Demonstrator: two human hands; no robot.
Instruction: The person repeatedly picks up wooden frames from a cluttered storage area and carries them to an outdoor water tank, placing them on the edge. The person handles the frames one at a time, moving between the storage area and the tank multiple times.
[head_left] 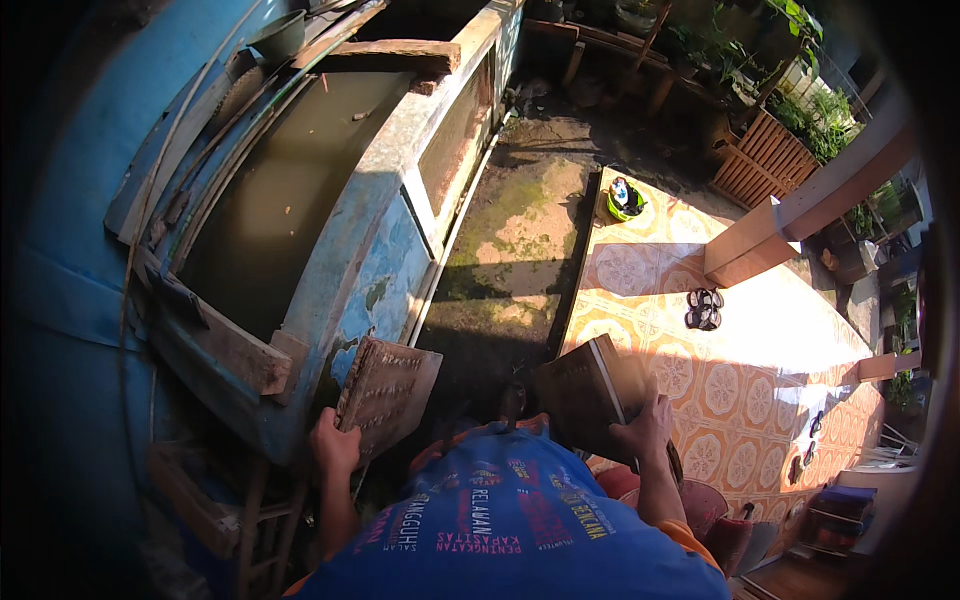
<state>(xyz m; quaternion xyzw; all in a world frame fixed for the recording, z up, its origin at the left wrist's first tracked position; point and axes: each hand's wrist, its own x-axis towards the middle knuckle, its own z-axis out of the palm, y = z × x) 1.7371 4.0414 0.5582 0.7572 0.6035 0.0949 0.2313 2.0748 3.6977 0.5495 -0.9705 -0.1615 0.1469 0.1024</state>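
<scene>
My left hand (336,446) is closed on the edge of a worn, reddish-brown square board (388,396) with rows of small marks across its face. It is held tilted, just right of a blue-walled tank. My right hand (644,430) grips the right side of a dark brown, box-like board (580,396) with a pale strip along one edge. The two boards are apart, one on each side of my body. Both are held in front of me, above the dark ground. The backs of the boards are hidden.
At left stands a tank (375,240) of murky water, a wooden beam (385,57) across its far end. To the right is a tiled porch (640,320) with a pillar (745,250), sandals (704,309) and a green basin (626,204). Red chairs (700,510) stand close beside me.
</scene>
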